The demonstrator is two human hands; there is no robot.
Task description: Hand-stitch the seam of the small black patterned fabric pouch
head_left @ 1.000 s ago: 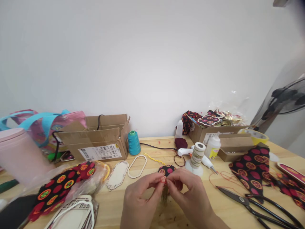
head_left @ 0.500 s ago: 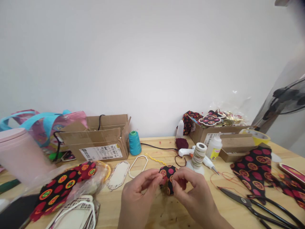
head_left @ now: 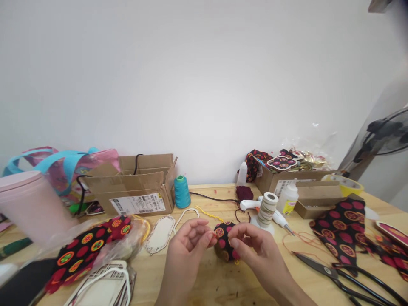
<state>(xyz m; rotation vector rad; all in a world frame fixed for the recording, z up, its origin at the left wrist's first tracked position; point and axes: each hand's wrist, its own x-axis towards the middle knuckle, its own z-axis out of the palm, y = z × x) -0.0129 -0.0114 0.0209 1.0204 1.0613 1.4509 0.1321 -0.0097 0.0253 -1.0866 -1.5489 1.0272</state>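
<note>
My left hand [head_left: 191,244] and my right hand [head_left: 253,248] are held close together over the front of the wooden table [head_left: 204,284]. Between them is a small black fabric-covered piece with pink and orange circles [head_left: 225,242]. My left thumb and forefinger pinch a thin red thread [head_left: 213,234] at the piece's left edge. My right fingers are curled against its right side and hold it.
Black scissors [head_left: 338,276] lie at the right near patterned fabric [head_left: 342,221]. Behind the hands stand a tape roll [head_left: 266,208], a glue bottle [head_left: 288,197], a teal thread spool [head_left: 181,192] and cardboard boxes [head_left: 137,187]. White frame cut-outs [head_left: 159,233] and fabric scraps [head_left: 86,248] lie left.
My hands have drawn slightly apart and risen a little. The fabric piece now shows more fully between them. The view has shifted slightly.
</note>
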